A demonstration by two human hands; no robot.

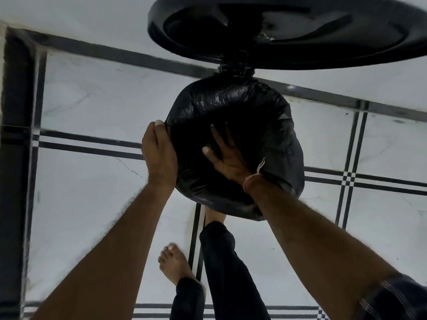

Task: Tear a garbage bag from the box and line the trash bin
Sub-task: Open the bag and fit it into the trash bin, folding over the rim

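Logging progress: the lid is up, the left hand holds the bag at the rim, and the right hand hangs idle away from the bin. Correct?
Wrong on the right hand: the head view shows it reaching down inside the garbage bag, spread flat against the plastic. The lid is up and the left hand holds the bag at the rim.

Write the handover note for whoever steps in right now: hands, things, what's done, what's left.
Left hand: grips the bag edge at the left rim of the bin.
Right hand: open, inside the bin, fingers spread, pressing the bag down.
Things: the black bag sits in the bin, with its edge folded over the rim wherever the rim shows. The lid stands open. The box is not in view.
Done: the bag is off the roll, opened and set in the bin.
Left: probably press the bag fully down, tidy the edge, withdraw both hands and shut the lid.
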